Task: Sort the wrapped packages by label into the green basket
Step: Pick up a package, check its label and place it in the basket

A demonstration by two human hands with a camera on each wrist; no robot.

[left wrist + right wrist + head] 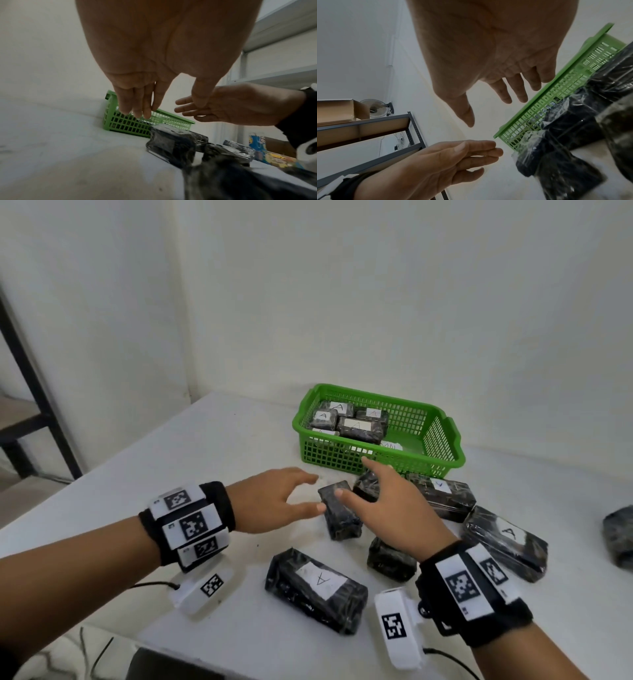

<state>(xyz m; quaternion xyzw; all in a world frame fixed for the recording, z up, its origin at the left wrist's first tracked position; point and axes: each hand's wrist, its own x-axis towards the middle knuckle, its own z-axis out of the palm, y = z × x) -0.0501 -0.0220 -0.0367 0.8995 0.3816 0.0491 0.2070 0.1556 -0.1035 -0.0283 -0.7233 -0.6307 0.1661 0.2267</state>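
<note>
Presently, the unlabelled-side wrapped package [339, 510], lying mid-counter just before the green basket [442, 455], is flanked by the spread, empty left hand [274, 501] and right hand [394, 508]; judged stiff, film-slick, best gripped across long sides.

— Where are the two hands?

— Both forearms reach forward and inward. The left hand [274, 499] is palm down, fingers straight and close together, thumb stretched toward the other hand.

— And the right hand [394, 508]?

— Also palm down, fingers spread and relaxed, thumb pointing left. In the right wrist view its fingers [518, 89] hang loose with gaps between them.

— Is either holding anything?

— No; both are slack and apart from each other. Each wrist wears a black band with white tags bearing black square patterns.
</note>
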